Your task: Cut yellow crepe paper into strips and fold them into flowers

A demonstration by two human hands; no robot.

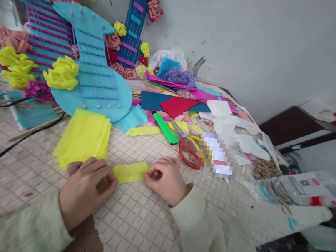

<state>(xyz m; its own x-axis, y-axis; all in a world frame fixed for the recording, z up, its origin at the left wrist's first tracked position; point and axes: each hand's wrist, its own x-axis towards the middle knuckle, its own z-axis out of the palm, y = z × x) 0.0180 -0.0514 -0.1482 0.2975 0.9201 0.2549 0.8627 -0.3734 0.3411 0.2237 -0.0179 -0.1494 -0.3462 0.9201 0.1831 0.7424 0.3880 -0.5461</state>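
A narrow folded strip of yellow paper (130, 172) lies between my hands, just above the tiled-pattern table cover (131, 221). My left hand (89, 188) pinches its left end between thumb and fingers. At the strip's right end, my right hand (166, 179) is closed in a pinch on it, fingers curled. A stack of yellow paper sheets (86, 137) sits just behind my left hand. Red-handled scissors (185, 153) and a green cutter (165, 128) rest beyond my right hand.
Blue cardboard guitar shapes (102, 78) with strings and paper flowers stand at the back left. Colored paper scraps (179, 106) and purple yarn (181, 76) are piled behind. A plastic bottle (297, 189) lies at right; a black cable (24, 138) crosses the left side.
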